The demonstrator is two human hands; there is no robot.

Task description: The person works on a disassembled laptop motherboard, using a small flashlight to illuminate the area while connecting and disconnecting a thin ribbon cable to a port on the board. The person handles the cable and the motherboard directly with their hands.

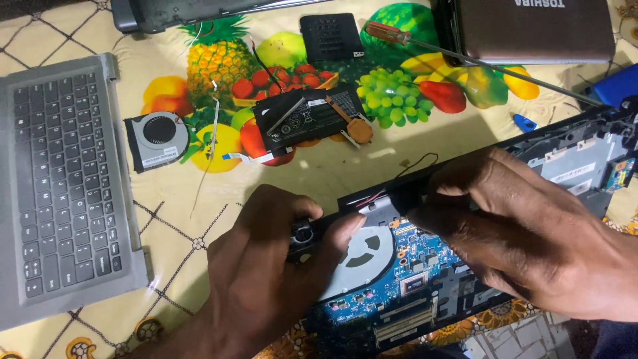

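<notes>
Opened laptop base (465, 266) with blue motherboard (412, 266) exposed: left hand (266, 266) curled gripping its corner, right hand (525, 233) fingers pinching its rear edge

surface: covered with a cream fruit-print cloth (173, 199)
landmark: black battery pack (311, 118), lying about mid-cloth
left of battery: small cooling fan (157, 138), flat on the cloth
far left of battery: grey keyboard panel (63, 186), keys up
behind battery: small black cover plate (330, 36)
right and behind battery: red-handled screwdriver (465, 60) and closed brown laptop (531, 30)
in front and right of battery: opened laptop base (425, 266), blue board showing
</notes>
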